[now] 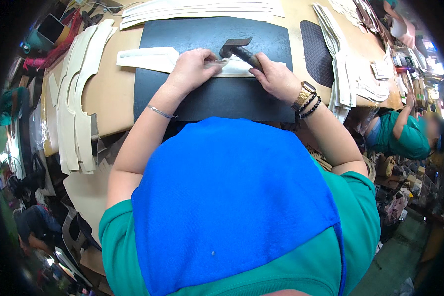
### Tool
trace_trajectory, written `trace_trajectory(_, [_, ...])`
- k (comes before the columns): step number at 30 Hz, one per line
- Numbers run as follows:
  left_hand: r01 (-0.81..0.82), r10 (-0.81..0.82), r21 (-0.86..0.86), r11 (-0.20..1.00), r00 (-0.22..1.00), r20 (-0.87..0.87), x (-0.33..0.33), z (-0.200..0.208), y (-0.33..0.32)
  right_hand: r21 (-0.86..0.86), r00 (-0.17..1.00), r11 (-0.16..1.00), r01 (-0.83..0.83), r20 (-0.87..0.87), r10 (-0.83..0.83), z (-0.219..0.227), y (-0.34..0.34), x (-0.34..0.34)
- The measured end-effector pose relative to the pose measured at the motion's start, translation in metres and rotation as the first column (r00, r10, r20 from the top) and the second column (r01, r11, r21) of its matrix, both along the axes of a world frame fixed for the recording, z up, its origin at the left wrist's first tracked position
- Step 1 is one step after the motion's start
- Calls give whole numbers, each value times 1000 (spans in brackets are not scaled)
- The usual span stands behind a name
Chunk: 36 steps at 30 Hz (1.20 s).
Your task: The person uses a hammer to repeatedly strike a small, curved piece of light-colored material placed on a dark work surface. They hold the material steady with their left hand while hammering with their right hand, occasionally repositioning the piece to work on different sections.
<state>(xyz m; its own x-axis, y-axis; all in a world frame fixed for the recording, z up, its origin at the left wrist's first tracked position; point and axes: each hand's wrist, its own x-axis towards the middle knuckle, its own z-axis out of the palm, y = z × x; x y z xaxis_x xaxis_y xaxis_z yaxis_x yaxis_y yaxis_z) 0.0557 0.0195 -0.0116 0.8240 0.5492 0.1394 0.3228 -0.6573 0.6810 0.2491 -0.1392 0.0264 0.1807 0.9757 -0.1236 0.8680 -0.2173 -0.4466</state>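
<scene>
A long white strip of leather-like material [150, 58] lies across a black mat [212, 101], its left end reaching past the mat's edge. My left hand [196, 68] bends over the strip's middle, thumb and fingertips pinching its edge. My right hand [278, 81] grips the handle of a hammer [241, 52] with a dark, curved metal head. The hammer head is above the strip, just right of my left fingertips and apart from them. Part of the strip is hidden beneath my hands.
Cut white pieces [76, 98] are stacked along the table's left side, with more strips [197, 12] behind the mat. To the right lie a dark woven-textured piece [316, 54] and a stack of white strips [338, 64]. A co-worker in green [404, 133] is at the far right.
</scene>
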Motion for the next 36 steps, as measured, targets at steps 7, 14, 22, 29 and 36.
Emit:
trace_trajectory(7, [112, -98, 415, 903, 994, -55, -7, -4, -2, 116, 998, 993, -17, -51, 23, 9, 0, -7])
trace_trajectory(14, [77, -66, 89, 993, 990, -126, -12, 0, 10, -105, 999, 994, 0, 40, 4, 13, 1, -7])
trace_trajectory(22, [175, -164, 351, 920, 985, -60, -23, 7, 3, 119, 993, 987, -109, -26, 113, 15, 2, 0])
trace_trajectory(29, [-38, 43, -77, 996, 997, 69, 4, 6, -6, -80, 999, 997, 24, -25, -26, 20, 1, 5])
trace_trajectory(36, [-28, 26, 22, 999, 996, 81, 10, 1, -26, 96, 999, 994, 45, -21, -43, 19, -15, 16])
